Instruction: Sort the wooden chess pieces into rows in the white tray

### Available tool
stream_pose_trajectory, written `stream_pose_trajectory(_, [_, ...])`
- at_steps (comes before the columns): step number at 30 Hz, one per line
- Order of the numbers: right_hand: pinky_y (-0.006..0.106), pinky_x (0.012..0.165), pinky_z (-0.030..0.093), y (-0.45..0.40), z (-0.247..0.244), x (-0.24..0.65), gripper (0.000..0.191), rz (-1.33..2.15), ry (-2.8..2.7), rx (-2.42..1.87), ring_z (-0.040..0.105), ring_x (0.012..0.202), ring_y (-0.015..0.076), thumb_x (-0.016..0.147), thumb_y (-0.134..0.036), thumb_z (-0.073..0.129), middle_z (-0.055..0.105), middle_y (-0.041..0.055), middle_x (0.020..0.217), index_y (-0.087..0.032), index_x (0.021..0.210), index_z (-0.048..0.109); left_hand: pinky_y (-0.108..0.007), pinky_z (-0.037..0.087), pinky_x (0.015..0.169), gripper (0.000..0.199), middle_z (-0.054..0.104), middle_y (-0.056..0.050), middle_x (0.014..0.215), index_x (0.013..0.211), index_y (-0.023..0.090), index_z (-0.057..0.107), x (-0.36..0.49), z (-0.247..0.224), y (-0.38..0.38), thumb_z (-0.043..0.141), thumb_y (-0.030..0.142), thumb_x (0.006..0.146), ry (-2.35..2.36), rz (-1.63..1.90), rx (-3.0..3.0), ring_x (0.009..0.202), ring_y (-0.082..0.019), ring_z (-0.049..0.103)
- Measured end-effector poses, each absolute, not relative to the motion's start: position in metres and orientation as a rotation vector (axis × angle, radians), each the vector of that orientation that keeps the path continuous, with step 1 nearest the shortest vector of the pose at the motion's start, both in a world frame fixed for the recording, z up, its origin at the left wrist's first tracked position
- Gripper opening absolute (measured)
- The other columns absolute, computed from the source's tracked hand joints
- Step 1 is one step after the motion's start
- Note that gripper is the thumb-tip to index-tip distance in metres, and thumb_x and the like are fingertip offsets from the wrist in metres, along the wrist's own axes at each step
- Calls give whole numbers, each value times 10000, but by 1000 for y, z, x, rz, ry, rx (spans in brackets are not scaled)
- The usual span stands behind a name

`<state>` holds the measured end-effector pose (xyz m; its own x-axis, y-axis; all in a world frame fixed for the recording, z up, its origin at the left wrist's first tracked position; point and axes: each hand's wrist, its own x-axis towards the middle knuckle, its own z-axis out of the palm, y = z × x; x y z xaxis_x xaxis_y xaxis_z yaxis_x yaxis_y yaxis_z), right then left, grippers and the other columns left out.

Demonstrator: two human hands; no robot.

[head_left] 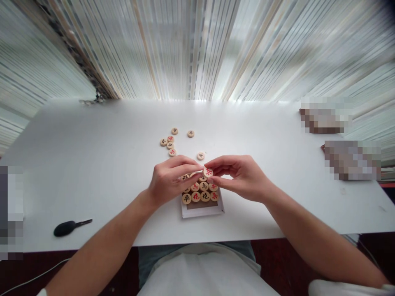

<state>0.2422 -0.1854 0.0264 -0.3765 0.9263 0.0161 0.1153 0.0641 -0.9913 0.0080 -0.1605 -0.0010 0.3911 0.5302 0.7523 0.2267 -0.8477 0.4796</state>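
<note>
A round wooden Chinese chess piece with a red character (208, 172) is held above a shallow white box (202, 212). My right hand (243, 174) pinches it between thumb and fingers from the right. From the left, the thumb and fingertips of my left hand (168, 176) close on its edge. Rows of pieces with red and black characters lie in the box, such as a black-marked piece (187, 199) at its near left corner. My hands partly cover the back rows. Just beyond my fingers, a loose black-marked piece (200, 156) lies on the table.
Several more loose pieces, among them a red-marked one (172, 152), lie farther back on the white table (117, 164). A black hairbrush-like object (69, 227) rests at the front left. Two blurred brown objects lie at the right edge. Striped curtains (203, 49) hang behind.
</note>
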Motion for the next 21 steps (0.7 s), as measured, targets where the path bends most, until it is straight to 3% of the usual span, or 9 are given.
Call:
stream_pose_trajectory(12, [266, 697, 603, -202, 31, 261, 117, 926, -2026, -1139, 693, 765, 146, 915, -238, 797, 781, 36, 941, -195, 1014, 752, -229, 633, 766, 141, 805, -91, 908, 1007, 132, 799, 8, -1, -159, 784, 50, 894, 671, 1389, 2389, 804, -148, 769])
stream_pose_trajectory(21, [232, 620, 491, -234, 22, 267, 62, 847, -2153, -1224, 599, 717, 130, 963, -222, 735, 685, 22, 885, -208, 1023, 730, -231, 624, 781, 140, 810, -99, 923, 1013, 123, 799, 7, 0, -159, 758, 44, 905, 693, 1377, 2404, 819, -154, 771])
